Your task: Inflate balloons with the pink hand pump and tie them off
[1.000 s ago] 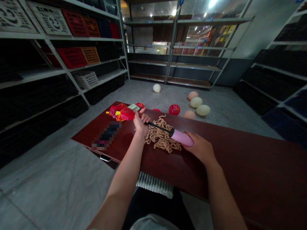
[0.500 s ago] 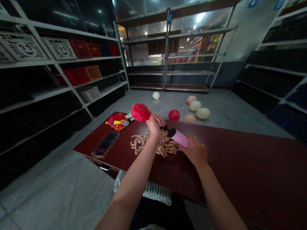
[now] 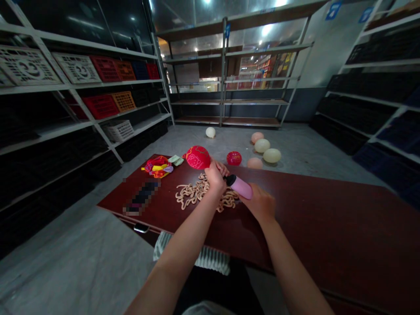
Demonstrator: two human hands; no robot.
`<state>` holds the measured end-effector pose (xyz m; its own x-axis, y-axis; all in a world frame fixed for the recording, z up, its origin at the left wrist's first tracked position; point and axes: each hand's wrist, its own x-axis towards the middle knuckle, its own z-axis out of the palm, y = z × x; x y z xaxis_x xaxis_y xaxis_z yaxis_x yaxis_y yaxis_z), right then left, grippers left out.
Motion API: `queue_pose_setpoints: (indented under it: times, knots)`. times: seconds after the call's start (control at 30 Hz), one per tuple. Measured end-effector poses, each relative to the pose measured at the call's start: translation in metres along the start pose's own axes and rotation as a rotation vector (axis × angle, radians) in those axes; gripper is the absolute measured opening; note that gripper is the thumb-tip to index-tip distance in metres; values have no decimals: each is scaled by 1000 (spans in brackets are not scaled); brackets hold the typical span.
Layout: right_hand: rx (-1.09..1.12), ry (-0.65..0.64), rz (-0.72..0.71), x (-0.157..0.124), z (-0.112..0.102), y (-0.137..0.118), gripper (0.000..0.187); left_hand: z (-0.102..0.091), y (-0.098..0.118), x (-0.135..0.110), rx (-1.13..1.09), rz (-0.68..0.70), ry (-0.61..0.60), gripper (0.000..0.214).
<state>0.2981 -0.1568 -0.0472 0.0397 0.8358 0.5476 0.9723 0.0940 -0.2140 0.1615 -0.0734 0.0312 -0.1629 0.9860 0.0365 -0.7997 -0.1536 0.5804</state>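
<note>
Ideally, the left grip, closed around the near end of the red balloon just beyond it, should pinch firmly while the right grip, wrapped around the pink pump between them, strokes straight.

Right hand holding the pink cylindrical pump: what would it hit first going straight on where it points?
Most likely the bare left hand, ahead of the right hand, at the black end of the pink cylindrical pump; depth is hard to judge.
</note>
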Motion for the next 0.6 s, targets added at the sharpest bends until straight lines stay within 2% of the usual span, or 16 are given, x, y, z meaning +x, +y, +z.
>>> queue_pose_setpoints:
  times: [0.13,0.3,0.43,0.6]
  knots:
    - [-4,-45,-56,1,2,-8,34,-19,8,9,-17,-10,113,48]
    - [1,-50,-127,2,5,-21,34,-38,30,16,-65,-38,187,44]
    - [-77,-24,-172,2,8,-22,29,-48,55,23,-81,-9,216,42]
    - [-168,59,-185,1,15,-15,32,-62,100,35,-98,15,233,41]
